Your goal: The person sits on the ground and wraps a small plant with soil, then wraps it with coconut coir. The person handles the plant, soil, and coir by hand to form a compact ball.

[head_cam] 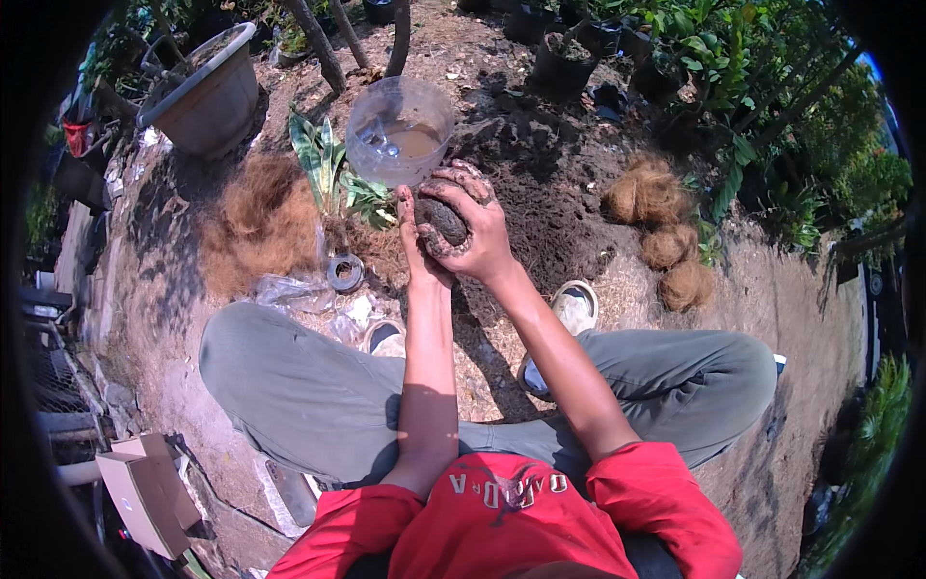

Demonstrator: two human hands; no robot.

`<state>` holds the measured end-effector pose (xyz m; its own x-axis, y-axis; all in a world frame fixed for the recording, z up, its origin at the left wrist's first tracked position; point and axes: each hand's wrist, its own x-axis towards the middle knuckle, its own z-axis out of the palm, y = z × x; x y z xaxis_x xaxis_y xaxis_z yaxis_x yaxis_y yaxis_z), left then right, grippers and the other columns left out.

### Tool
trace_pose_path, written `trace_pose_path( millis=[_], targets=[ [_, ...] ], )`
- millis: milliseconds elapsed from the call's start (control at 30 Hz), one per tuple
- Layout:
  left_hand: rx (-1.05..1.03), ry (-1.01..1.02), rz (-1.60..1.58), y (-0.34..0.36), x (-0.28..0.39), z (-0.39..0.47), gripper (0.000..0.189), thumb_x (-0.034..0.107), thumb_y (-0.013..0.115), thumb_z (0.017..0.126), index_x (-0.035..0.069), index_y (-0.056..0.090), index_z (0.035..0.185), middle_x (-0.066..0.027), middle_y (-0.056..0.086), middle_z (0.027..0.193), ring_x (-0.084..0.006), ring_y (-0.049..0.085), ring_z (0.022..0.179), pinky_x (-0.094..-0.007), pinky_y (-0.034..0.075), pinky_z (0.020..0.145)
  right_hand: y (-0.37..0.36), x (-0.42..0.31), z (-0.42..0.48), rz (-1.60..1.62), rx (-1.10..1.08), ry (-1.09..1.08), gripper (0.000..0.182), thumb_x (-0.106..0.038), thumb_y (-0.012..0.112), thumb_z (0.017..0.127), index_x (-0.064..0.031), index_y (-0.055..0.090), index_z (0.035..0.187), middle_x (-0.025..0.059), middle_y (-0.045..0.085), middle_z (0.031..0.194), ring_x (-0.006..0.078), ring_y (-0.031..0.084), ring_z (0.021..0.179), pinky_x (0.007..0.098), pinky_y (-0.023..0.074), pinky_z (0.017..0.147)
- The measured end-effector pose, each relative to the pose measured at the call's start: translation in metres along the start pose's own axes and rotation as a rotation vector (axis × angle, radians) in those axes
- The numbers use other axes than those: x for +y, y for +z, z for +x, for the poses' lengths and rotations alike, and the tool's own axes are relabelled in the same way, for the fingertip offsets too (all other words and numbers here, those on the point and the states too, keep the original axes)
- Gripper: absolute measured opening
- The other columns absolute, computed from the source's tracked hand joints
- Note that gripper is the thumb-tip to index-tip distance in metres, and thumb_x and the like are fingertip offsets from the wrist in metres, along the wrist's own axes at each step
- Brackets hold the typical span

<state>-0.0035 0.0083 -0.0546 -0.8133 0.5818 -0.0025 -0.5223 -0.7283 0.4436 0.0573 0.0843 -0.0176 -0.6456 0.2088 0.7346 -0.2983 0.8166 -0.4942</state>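
Observation:
A dark, wet ball of soil (443, 221) is pressed between my two mud-coated hands. My right hand (469, 217) curls over its top and right side. Along its left side lies my left hand (414, 235), mostly edge-on, with one finger pointing up. Just beyond my hands stands a clear plastic tub (400, 137) holding some brownish water. Loose dark soil (550, 224) is heaped to the right. Left of my hands are variegated snake plant leaves (317, 155) and a smaller leafy plant (369, 199).
Brown coconut fibre (260, 224) lies at left, with several fibre balls (647, 192) at right. A tape roll (345, 273) and a crumpled plastic bag (296, 292) lie nearby. A large planter (206, 101) and a black plant pot (564, 69) stand farther back. A cardboard box (141, 496) sits lower left.

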Motion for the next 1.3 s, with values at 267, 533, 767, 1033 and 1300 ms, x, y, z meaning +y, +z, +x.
trace_pose_path(
  millis=[267,533,767,1033,1300],
  targets=[
    [0.112,-0.090,0.540,0.022,0.015,0.004,0.085,0.064,0.054,0.090,0.001,0.035,0.144,-0.0118,0.044,0.142,-0.0233,0.046,0.128,-0.0388,0.036,0.108,0.004,0.039,-0.008,1.259,0.594,0.679,0.040,-0.027,0.062,0.091,0.0006,0.057,0.119,0.0137,0.061,0.119,0.0213,0.062,0.105,0.0345,0.0470,0.094],
    [0.028,0.009,-0.035,0.003,-0.001,0.008,0.054,0.050,0.047,0.098,0.006,0.053,0.129,-0.0103,0.060,0.124,-0.0244,0.057,0.113,-0.0396,0.045,0.100,0.000,0.003,0.011,0.280,0.223,0.325,0.048,-0.026,0.067,0.082,-0.0018,0.059,0.123,0.0188,0.059,0.125,0.0354,0.051,0.124,0.0416,0.0358,0.108],
    [0.150,-0.136,0.399,0.023,-0.008,0.002,0.070,0.057,0.058,0.091,-0.002,0.052,0.128,-0.0137,0.058,0.127,-0.0203,0.054,0.116,-0.0372,0.044,0.099,0.002,0.018,-0.011,0.051,0.319,0.149,0.032,-0.019,0.069,0.076,-0.0025,0.069,0.103,0.0188,0.064,0.112,0.0332,0.059,0.110,0.0418,0.0423,0.100],
    [0.062,-0.255,0.768,0.035,0.015,0.022,0.093,0.082,0.032,0.085,0.016,0.030,0.151,-0.0217,0.029,0.153,-0.0404,0.029,0.138,-0.0552,0.025,0.110,-0.018,0.040,-0.010,1.657,0.730,0.975,0.035,-0.024,0.054,0.093,-0.0052,0.059,0.122,0.0083,0.063,0.116,0.0213,0.061,0.106,0.0368,0.0485,0.094],
    [0.103,-0.168,-0.019,-0.007,-0.022,0.032,0.060,0.058,0.048,0.095,0.005,0.057,0.122,-0.0108,0.064,0.112,-0.0263,0.062,0.104,-0.0394,0.050,0.094,-0.007,0.028,-0.001,-0.089,0.162,0.276,0.048,-0.029,0.069,0.079,-0.0089,0.061,0.122,0.0163,0.059,0.124,0.0341,0.054,0.119,0.0425,0.0351,0.108]
  ],
)
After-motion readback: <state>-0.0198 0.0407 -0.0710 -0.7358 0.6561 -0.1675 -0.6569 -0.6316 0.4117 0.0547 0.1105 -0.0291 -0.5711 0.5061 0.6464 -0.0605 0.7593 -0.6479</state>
